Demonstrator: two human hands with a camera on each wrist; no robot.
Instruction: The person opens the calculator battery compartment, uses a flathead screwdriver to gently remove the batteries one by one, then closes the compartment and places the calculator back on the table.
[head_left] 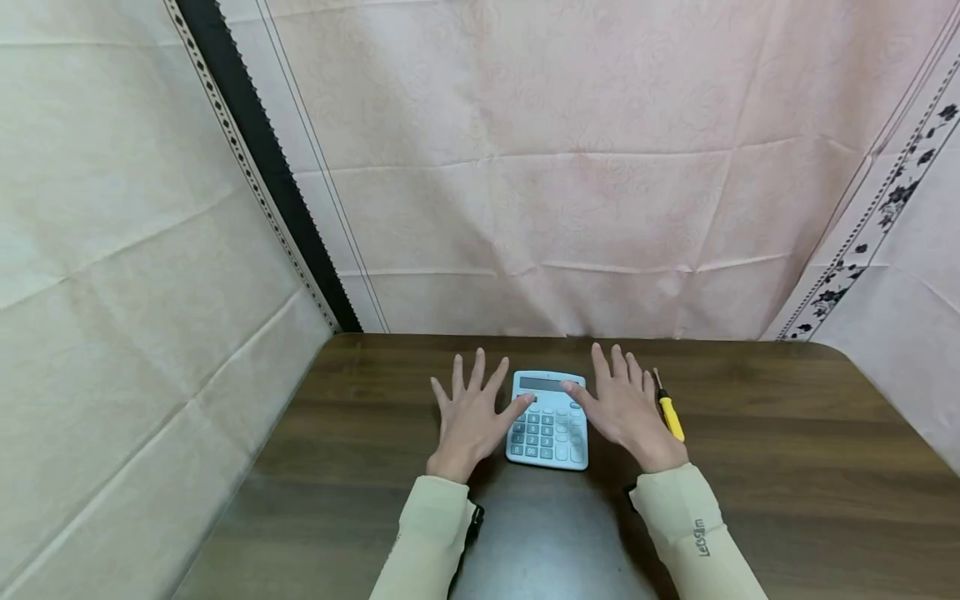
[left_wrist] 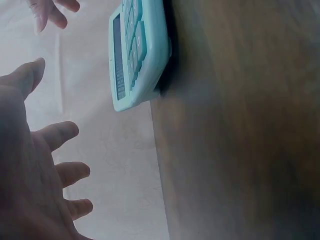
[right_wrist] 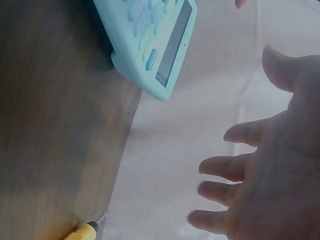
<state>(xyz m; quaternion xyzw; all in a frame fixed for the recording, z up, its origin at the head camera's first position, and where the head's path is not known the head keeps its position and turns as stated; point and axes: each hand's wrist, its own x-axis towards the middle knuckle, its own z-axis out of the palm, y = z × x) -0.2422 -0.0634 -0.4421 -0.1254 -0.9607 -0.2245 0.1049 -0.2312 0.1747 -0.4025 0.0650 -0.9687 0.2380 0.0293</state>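
Observation:
A light blue calculator [head_left: 546, 433] lies on the wooden table, its grey display [head_left: 542, 384] toward the far side. My left hand [head_left: 474, 421] hovers at its left with fingers spread, the thumb overlapping the upper keys in the head view. On the other side my right hand [head_left: 628, 410] is spread too, its thumb over the display's right end. Both wrist views show the calculator [left_wrist: 150, 55] apart from the fingers, and neither hand holds anything. Just right of the right hand lies a screwdriver [head_left: 671, 417] with a yellow and black handle, its metal tip pointing away.
The brown wooden table [head_left: 780, 467] has rounded far corners. Behind it hangs a pale pink cloth [head_left: 600, 208], with a whitish cloth [head_left: 135, 292] along the left and a flower-patterned border [head_left: 885, 217] at the right.

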